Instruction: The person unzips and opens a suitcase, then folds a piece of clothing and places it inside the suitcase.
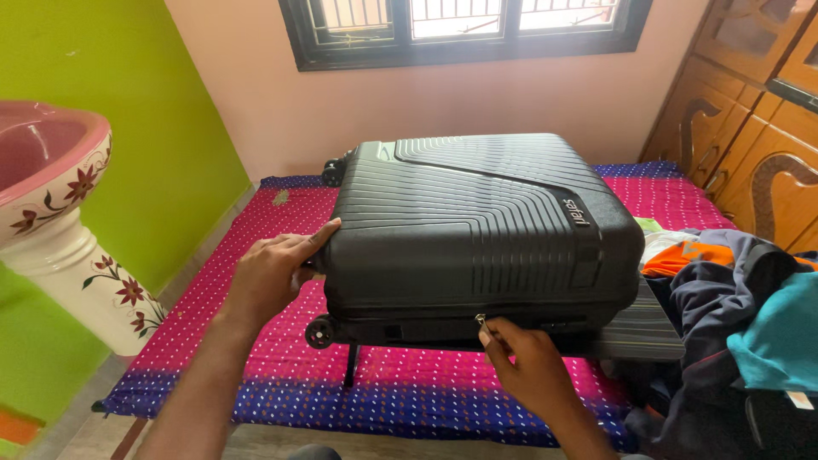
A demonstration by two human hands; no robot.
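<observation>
My right hand (532, 366) pinches the zipper pull (481, 322) at the front edge of the black suitcase (477, 230). My left hand (273, 273) presses open-fingered against the suitcase's left corner.

Black ribbed hard-shell suitcase (481, 230), lying flat on a pink and blue dotted bedspread (281, 375). Left hand (271, 277) rests against its near left corner, thumb on the shell. Right hand (532, 362) pinches the zip pull (481, 321) at the front seam. Heap of clothes (733, 290) just right; pink pedestal washbasin (51, 179) far left.
</observation>
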